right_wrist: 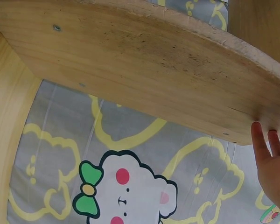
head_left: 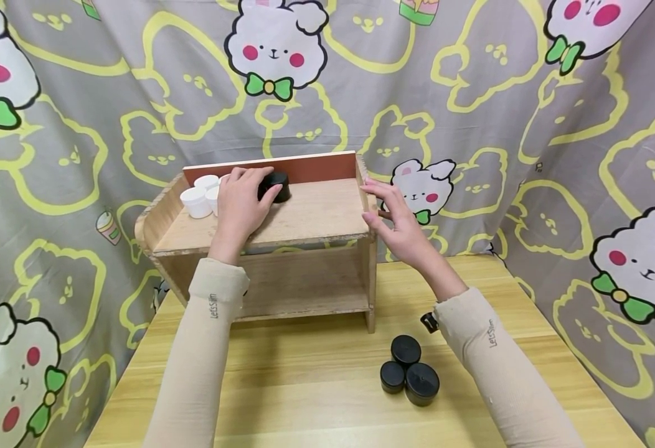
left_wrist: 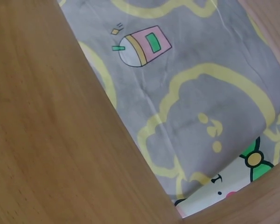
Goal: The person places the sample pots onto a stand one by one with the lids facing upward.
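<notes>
On the top board of a small wooden shelf (head_left: 316, 211), my left hand (head_left: 241, 202) holds a round black jar (head_left: 279, 188) between thumb and fingers. The hand partly hides this jar, so whether a second dark one sits behind the thumb is unclear. Several white jars (head_left: 195, 203) stand to the left of that hand, partly covered by it. My right hand (head_left: 397, 224) touches the shelf's right side panel (right_wrist: 177, 60) with extended fingers, seen at the panel's edge in the right wrist view. The left wrist view shows only wood and curtain.
Three black lidded jars (head_left: 421, 384) stand grouped on the wooden table (head_left: 316, 386), in front of the shelf's right end. A small black object (head_left: 429, 322) lies by the right sleeve. A patterned grey curtain (head_left: 361, 81) hangs behind and around the table.
</notes>
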Available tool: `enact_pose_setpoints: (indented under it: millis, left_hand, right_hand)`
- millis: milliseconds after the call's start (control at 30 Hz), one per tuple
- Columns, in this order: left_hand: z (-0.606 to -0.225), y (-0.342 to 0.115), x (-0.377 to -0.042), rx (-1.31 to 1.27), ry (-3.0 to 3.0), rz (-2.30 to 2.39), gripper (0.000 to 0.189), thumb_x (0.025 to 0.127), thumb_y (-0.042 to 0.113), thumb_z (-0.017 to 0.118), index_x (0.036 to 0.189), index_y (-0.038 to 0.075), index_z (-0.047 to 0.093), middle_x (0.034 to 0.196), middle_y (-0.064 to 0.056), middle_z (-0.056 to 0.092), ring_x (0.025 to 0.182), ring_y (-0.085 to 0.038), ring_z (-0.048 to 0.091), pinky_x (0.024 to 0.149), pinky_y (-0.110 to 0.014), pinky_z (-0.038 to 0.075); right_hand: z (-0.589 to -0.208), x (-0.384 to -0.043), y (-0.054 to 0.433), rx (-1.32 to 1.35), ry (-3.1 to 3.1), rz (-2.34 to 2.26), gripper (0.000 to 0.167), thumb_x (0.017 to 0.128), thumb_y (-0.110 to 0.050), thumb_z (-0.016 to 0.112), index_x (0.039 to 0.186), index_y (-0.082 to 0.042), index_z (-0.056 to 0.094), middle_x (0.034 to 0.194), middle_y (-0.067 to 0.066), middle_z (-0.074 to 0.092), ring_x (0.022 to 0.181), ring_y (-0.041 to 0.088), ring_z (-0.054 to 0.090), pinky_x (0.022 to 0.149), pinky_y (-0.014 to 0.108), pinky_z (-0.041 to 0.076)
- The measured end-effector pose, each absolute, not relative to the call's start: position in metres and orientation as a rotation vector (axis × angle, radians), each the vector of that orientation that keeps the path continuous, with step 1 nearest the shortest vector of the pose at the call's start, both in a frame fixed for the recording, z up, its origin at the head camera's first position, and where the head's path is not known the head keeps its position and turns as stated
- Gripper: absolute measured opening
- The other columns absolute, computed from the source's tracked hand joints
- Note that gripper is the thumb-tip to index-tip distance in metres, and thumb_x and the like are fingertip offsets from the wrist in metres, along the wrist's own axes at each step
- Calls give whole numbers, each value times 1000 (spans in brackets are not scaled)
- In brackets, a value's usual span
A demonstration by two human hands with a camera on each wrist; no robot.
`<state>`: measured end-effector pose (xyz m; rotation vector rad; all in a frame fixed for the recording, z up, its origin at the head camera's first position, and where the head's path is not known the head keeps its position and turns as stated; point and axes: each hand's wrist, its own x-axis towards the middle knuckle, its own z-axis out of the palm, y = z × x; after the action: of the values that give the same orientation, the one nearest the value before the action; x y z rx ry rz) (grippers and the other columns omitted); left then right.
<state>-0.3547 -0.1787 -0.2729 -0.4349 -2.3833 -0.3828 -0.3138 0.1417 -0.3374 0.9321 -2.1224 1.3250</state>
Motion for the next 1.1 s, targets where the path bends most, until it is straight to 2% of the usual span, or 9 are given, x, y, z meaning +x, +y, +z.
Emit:
enact_pose_setpoints:
  millis: [300,533,733,933,1100]
  left_hand:
    - [-276,-177,-345,-537,-2209,-510,40,102,33,66,135,9,68,132,-15,70,122,-38,58,108,-52,45]
    - [-278,-158,-319,-673,-2059,-522,37,101,26,68,133,8,69,130,-13,71,118,-36,61,105,-49,48]
    - [-285,-141,-291,-775,-1983,-464,37,101,24,69,134,8,69,132,-10,71,117,-33,63,107,-47,48]
    - [-304,-131,-266,-852,-1910,-447,38,96,24,74,131,9,71,130,-8,72,117,-31,64,105,-45,49]
    - [-327,-126,-251,-911,-1873,-370,38,96,26,73,130,9,71,129,-9,72,118,-29,65,102,-43,53]
  right_hand:
    - [-338,-312,140,936,-2119,1342,50,104,-16,61,152,-14,46,166,5,33,149,30,38,110,63,46]
    - [-339,-315,141,934,-2120,1324,49,105,-18,61,152,-20,47,166,-1,33,149,24,39,110,60,47]
    - [-339,-316,142,936,-2123,1318,48,106,-23,60,152,-22,47,166,-1,33,149,23,39,110,60,47]
    - [-339,-315,142,933,-2124,1314,48,106,-22,60,152,-22,47,166,-2,33,149,22,39,110,59,48]
    - [-338,-315,142,929,-2118,1309,47,106,-24,60,151,-22,48,165,-2,34,148,23,40,109,59,49]
